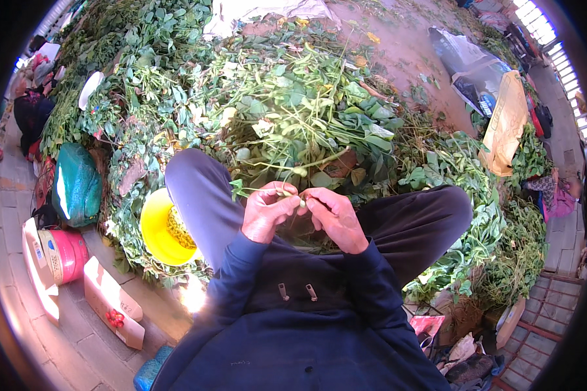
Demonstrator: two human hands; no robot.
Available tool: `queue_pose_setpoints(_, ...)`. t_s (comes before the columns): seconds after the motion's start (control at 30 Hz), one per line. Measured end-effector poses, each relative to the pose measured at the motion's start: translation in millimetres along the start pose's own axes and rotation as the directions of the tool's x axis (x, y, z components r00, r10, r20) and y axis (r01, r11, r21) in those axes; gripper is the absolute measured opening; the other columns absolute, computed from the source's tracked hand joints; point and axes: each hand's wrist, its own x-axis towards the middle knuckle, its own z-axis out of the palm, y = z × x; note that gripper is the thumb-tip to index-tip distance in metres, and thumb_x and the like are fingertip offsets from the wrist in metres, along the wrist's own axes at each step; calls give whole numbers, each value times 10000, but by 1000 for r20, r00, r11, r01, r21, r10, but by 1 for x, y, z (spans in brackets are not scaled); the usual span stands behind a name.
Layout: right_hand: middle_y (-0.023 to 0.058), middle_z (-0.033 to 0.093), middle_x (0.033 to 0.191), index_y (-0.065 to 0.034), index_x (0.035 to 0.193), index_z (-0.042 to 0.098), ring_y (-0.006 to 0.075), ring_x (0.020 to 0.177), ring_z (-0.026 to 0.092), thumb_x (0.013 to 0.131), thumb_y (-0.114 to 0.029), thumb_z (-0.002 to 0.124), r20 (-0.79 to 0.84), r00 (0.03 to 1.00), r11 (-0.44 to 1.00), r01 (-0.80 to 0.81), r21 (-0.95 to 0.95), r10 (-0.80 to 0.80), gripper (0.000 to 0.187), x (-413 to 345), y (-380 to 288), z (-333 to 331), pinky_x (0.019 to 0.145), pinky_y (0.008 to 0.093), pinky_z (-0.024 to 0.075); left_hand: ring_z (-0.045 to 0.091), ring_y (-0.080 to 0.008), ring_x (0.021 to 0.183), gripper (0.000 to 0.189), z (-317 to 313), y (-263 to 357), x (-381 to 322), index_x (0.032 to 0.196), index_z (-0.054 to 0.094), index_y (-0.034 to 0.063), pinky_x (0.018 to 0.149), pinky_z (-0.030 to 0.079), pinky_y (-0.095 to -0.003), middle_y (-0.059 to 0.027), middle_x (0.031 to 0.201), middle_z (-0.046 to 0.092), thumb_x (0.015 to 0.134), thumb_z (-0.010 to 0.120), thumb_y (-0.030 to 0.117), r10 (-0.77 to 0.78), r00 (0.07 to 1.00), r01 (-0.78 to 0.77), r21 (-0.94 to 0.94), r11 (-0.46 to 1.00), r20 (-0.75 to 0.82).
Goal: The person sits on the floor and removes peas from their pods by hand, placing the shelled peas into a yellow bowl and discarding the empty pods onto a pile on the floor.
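Note:
My left hand (268, 213) pinches a green bean pod (302, 202) between thumb and fingers, above my lap. A thin stem with a small leaf (237, 189) sticks out on that hand's far side. My right hand (336, 219) meets the left one, its thumb and fingertips at the pod's end; whether they grip it is hard to tell. Just beyond both hands lies a heap of uprooted bean plants (298, 105) with many green pods. By my left knee stands a yellow bucket (151, 229), partly filled with small yellowish pieces, probably beans.
Leafy plants (474, 229) surround my crossed legs. To the left are a green wrapped bundle (78, 183), a pink tub (71, 254) and a cardboard box (110, 298) with red fruits. A plastic bag (479, 68) and a tan sack (504, 127) lie right. Another person (32, 112) sits far left.

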Motion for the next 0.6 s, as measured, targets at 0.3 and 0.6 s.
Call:
queue_pose_setpoints(0.3,-5,678,851,4,1117,719,36,672,553,961,-60,722,-168,980,993,92,-70,-102,169,1,-7,11,588,209,455,546,-43,696,362,-5,-2,10,1306,638,-53,555,379,-177,-42,972,696,984,713,94,-27,992,62,-300,952,122)
queue_pose_setpoints(0.6,97,703,803,-7,922,726,206,654,673,807,-51,827,-80,834,712,412,-568,-546,159,0,-13,13,609,305,527,579,-52,610,187,-3,1,3,1111,686,11,463,352,-186,-39,921,723,1010,683,169,-171,984,176,-152,973,46)
